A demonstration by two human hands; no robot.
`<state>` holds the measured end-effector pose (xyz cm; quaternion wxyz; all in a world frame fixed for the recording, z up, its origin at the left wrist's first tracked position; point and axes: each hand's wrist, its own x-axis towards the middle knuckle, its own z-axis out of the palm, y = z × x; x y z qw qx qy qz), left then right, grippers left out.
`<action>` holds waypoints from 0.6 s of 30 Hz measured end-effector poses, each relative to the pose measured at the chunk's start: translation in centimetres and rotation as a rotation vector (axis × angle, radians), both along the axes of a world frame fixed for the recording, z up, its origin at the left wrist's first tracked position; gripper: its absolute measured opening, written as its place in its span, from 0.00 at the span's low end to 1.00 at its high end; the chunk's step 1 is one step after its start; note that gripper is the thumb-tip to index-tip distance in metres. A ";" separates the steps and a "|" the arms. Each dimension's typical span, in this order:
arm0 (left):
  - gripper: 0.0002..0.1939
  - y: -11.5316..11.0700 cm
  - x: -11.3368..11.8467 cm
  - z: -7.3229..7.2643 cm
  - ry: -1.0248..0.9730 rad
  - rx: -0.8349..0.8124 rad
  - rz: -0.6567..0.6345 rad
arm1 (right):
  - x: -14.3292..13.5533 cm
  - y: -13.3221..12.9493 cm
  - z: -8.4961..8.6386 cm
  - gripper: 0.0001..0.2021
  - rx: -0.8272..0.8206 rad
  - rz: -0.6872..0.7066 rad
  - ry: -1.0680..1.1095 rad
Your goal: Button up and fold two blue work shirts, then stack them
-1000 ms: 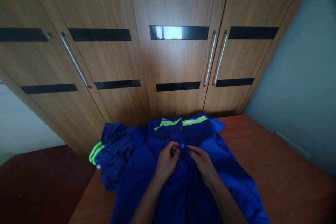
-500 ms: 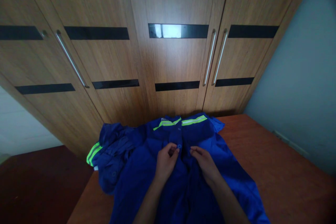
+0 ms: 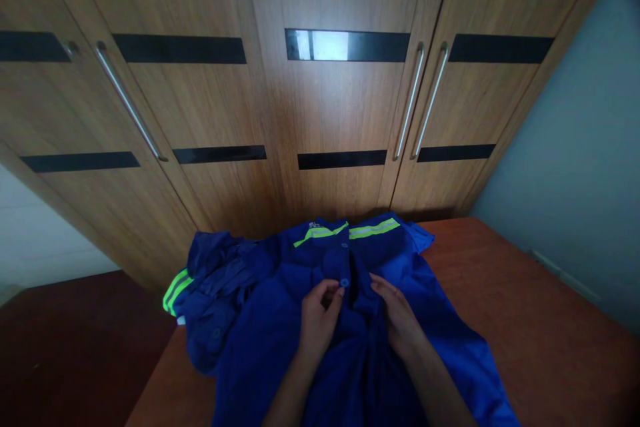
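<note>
A dark blue garment (image 3: 280,327) with yellow-green reflective strips lies spread on a reddish-brown wooden surface. Its front edge has round buttons down the middle. My left hand (image 3: 320,317) pinches that edge right beside a button (image 3: 344,283). On the other side of the opening, my right hand (image 3: 399,313) has its fingers closed on the facing edge of the garment, which is lifted a little. A sleeve (image 3: 217,287) lies bunched at the left, with a reflective band (image 3: 177,291) near its end.
Behind the garment stands a wooden wardrobe (image 3: 210,107) with black strips and long metal handles. The wooden surface (image 3: 540,320) reaches to the right, up to a grey-blue wall (image 3: 575,147). A dark red area (image 3: 75,347) lies at the lower left.
My right hand has moved slightly right and now holds the facing edge, opening the gap in the front wider. My left hand stays at the button. The view has shifted a little.
</note>
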<state>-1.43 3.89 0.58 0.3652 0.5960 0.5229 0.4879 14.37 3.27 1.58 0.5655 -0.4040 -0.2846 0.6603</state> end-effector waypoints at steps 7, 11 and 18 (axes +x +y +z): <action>0.08 -0.3 0.2 0.2 0.107 0.109 0.023 | -0.2 0.1 -1.0 0.19 -0.032 -0.088 -0.089; 0.07 -0.4 0.2 0.5 0.168 0.168 0.009 | -0.4 0.1 -0.7 0.21 0.022 -0.086 -0.212; 0.09 -0.5 0.2 0.4 0.203 0.197 -0.028 | -0.6 0.2 -0.2 0.21 0.068 -0.066 -0.352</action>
